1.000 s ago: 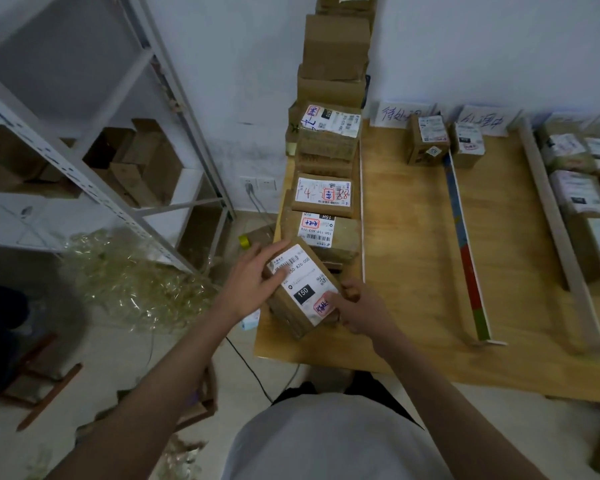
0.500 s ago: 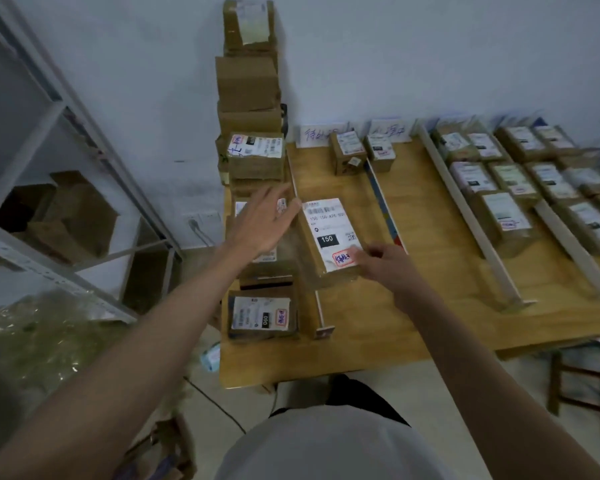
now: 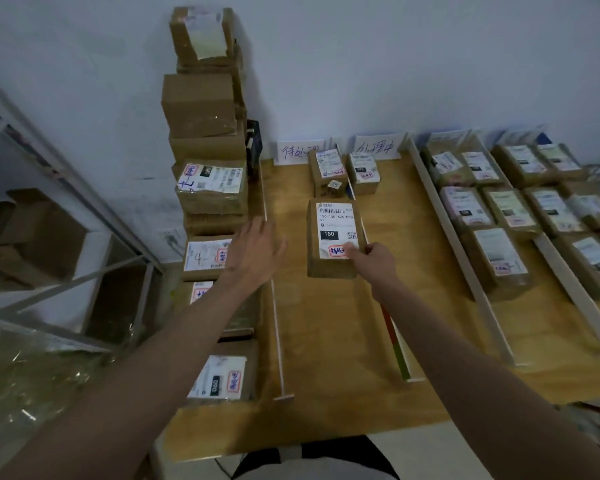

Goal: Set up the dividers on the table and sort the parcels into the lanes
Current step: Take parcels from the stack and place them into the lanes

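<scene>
Carried over from the left-hand stack since a second ago, the parcel (image 3: 333, 237) now lies flat in the lane left of the coloured divider (image 3: 394, 336), its near right corner pinched by the right hand (image 3: 373, 259), while the left hand (image 3: 255, 252), released, hovers spread and empty. Beyond it two small parcels (image 3: 343, 173) sit by the wall signs. Right of that divider the lanes are nearly full, so the dividers seem set; the stack (image 3: 210, 188) left of it remains unsorted.
</scene>
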A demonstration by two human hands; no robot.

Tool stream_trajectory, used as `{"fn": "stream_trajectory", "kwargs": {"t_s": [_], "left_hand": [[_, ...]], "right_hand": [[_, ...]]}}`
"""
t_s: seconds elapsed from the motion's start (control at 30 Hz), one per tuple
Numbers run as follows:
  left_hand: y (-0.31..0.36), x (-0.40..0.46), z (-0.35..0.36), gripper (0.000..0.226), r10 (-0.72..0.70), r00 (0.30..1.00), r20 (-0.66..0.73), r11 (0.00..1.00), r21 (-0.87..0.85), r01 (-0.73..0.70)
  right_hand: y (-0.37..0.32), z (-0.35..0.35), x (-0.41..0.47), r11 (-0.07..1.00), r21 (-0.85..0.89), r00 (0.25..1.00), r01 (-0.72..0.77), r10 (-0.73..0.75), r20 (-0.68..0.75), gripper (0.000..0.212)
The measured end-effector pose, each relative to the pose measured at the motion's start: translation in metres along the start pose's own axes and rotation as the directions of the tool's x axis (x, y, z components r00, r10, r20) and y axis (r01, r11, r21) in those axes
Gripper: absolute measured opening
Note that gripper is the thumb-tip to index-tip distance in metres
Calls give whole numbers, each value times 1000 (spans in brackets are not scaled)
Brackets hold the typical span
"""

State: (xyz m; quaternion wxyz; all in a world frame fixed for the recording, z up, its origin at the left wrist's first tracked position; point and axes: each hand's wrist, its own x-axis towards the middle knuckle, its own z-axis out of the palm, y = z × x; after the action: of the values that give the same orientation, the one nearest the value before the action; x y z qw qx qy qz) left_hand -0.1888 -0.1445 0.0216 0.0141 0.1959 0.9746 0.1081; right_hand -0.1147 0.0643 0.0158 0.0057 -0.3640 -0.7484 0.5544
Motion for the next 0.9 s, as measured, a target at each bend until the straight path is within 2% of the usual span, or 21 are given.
{"fn": "stream_trajectory", "kwargs": {"t_s": [0.17,0.27,0.47,0.6,0.7,0.8,0.9], "left_hand": [[6,57,21,51,-75,997,11,997,25,75],[5,89,34,52,-119,993,12,992,28,119],[-2,140,56,52,-196,981,10,981,7,196],[-8,161,68,52,-194,981,-1,981,1,194],[-15,172,78,53,-217,976,8,975,-53,217],[-23,177,89,53,-237,971,17,967,-96,238],[-28,180,96,53,-263,965,18,958,-119,263]], "right_hand": [[-15,19,76,998,-63,996,-1,6,86,22],[-23,37,123,994,-112,992,-5,19,122,32],[-27,85,207,969,-245,977,18,35,212,38],[-16,129,262,951,-302,975,66,2,221,56],[-17,159,278,937,-334,968,103,-17,251,55],[-43,173,259,930,-341,965,139,-50,256,52],[-48,181,258,936,-339,960,92,7,281,50]]}}
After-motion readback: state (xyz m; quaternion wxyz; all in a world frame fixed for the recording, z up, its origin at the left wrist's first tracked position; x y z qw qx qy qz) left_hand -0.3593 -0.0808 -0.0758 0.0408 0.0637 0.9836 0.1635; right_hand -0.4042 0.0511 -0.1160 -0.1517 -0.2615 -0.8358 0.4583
